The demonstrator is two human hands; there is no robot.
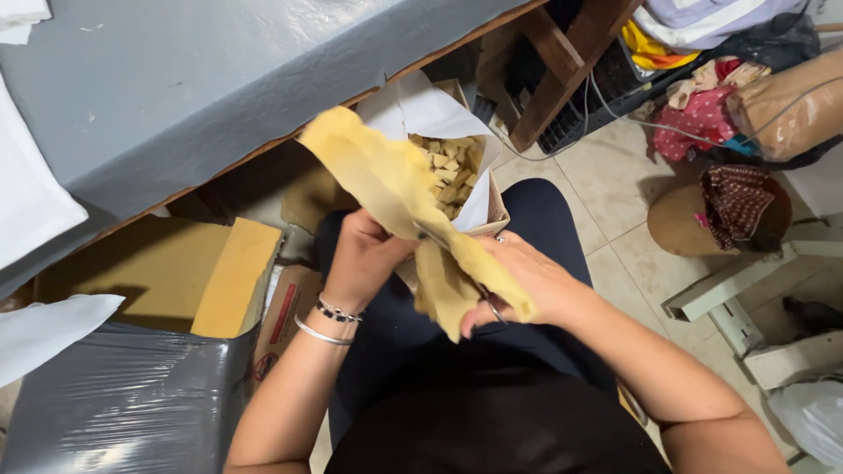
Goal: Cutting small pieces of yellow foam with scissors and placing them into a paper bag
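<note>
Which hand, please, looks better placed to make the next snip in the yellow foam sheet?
Probably the right hand: it appears to hold the metal scissors at the yellow foam sheet, while the left hand grips the sheet.

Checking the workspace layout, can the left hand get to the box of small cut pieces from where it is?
Probably yes. The left hand grips the yellow foam sheet just below the open box of cut pieces on the lap. Only the sheet hangs between them, and the hand would have to let it go first.
</note>
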